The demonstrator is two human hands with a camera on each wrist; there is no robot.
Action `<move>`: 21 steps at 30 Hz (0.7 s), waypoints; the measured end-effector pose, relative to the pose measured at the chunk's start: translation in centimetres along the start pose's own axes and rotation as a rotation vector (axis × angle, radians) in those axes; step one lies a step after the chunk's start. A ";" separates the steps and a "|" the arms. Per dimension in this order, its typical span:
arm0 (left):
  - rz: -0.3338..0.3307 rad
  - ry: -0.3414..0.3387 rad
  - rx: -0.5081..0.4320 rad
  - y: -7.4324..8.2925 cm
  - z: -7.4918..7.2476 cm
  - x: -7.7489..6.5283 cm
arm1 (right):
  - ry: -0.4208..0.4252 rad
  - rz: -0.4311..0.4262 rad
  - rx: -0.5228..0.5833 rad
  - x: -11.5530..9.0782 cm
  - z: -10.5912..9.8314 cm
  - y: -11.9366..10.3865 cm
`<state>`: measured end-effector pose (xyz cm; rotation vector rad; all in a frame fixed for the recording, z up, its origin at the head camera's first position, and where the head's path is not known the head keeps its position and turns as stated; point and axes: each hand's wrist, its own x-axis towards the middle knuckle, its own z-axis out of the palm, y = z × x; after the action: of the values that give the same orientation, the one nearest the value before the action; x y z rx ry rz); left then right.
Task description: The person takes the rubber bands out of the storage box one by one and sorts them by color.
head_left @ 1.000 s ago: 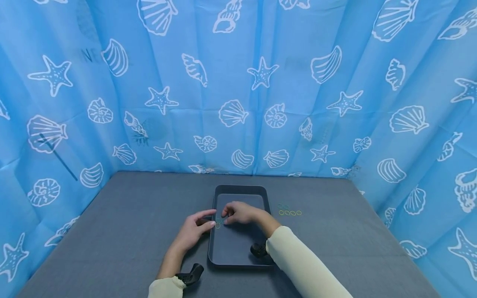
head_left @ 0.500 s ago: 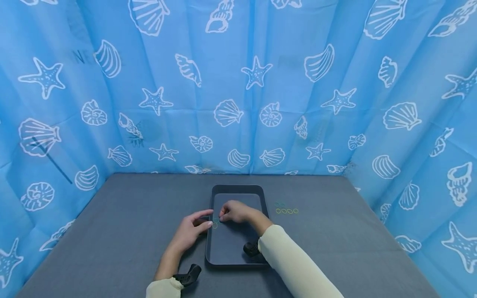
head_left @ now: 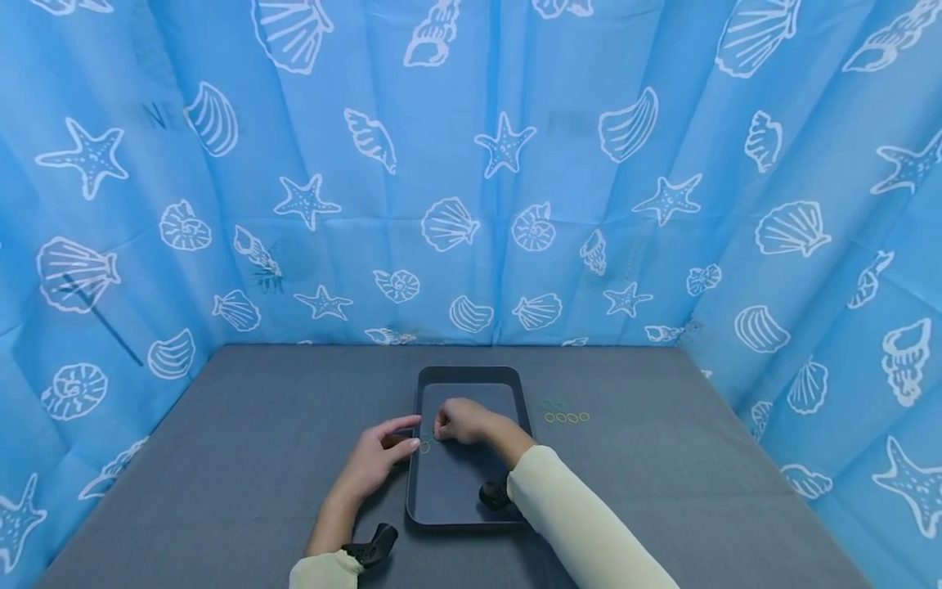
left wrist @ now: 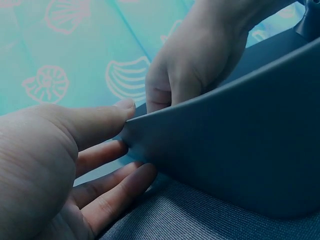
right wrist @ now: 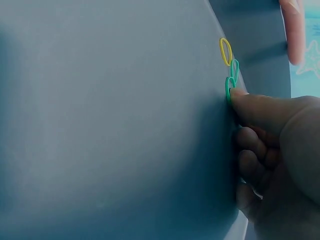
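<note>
One yellow ring (right wrist: 222,51), two green rings (right wrist: 228,91) — a row by the left wall inside the dark tray (head_left: 449,499).

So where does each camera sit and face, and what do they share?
Head: on the head, facing forward and down at the tray and seashell curtain; left hand, right hand and sleeves show.
Left wrist: on that wrist, facing the tray's outer wall; left hand near, right hand beyond.
Right wrist: on that wrist, facing the tray's floor, a yellow ring and two green rings; right hand, plus one left finger at top right.
Shared: both wrist views show the tray and parts of both hands.
</note>
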<state>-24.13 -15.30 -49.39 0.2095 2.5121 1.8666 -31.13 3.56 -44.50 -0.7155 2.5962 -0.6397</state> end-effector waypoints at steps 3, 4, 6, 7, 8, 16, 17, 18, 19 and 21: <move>0.009 -0.004 -0.021 0.1 0.1 0.0 | -0.012 -0.017 -0.011 0.0 -0.1 0.2; 0.014 -0.004 -0.030 0.1 0.1 0.0 | -0.017 -0.028 -0.013 0.0 -0.1 0.2; 0.027 -0.007 -0.043 0.1 0.2 -0.1 | -0.025 -0.048 -0.008 -0.1 -0.2 0.4; 0.030 -0.007 -0.046 0.1 0.2 -0.1 | -0.029 -0.058 -0.003 -0.1 -0.2 0.5; 0.030 -0.009 -0.049 0.1 0.3 0.0 | -0.031 -0.065 0.004 -0.1 -0.2 0.6; 0.002 -0.007 -0.029 0.2 0.0 0.1 | -0.022 -0.079 0.132 -0.1 -0.1 1.4; 0.000 -0.007 -0.028 0.2 0.0 0.1 | -0.023 -0.080 0.147 -0.2 -0.1 1.5; -0.002 -0.008 -0.023 0.2 0.0 0.1 | -0.024 -0.078 0.159 -0.2 -0.1 1.5; -0.008 -0.009 -0.024 0.2 0.1 0.1 | -0.025 -0.079 0.171 -0.2 -0.1 1.5; -0.011 -0.009 -0.020 0.3 0.1 0.0 | -0.028 -0.079 0.186 -0.3 -0.2 1.6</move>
<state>-24.09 -15.10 -49.12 0.2030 2.4828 1.8815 -31.60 4.99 -45.14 -0.7629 2.4533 -0.8751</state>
